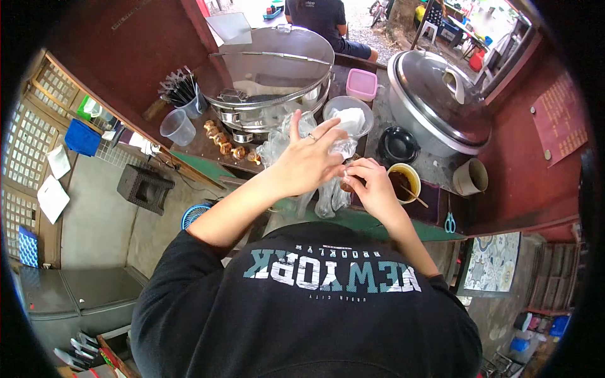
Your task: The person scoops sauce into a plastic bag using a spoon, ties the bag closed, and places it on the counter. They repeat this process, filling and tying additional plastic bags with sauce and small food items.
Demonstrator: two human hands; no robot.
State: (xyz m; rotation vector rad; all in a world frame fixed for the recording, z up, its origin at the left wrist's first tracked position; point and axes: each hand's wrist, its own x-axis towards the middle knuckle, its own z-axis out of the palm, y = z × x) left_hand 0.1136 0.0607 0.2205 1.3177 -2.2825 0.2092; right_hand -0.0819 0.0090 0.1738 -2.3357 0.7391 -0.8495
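Note:
My left hand (307, 160) wears a ring and grips a clear plastic bag (328, 195) from above, fingers spread over its top. My right hand (368, 183) pinches the bag's mouth right beside it, over a small brown item that I cannot make out. More crumpled clear bags (277, 143) lie just behind my hands on the dark counter (195, 143). A yellow cup of brown sauce (403, 181) with a stick in it stands just right of my right hand.
A big steel pot with an open lid (271, 75) stands behind, a second lidded pot (435, 94) at the right. Skewered brown balls (227, 142), a plastic cup (178, 127), a pink tub (362, 84), a black bowl (398, 145), blue scissors (450, 222). A person sits beyond the counter.

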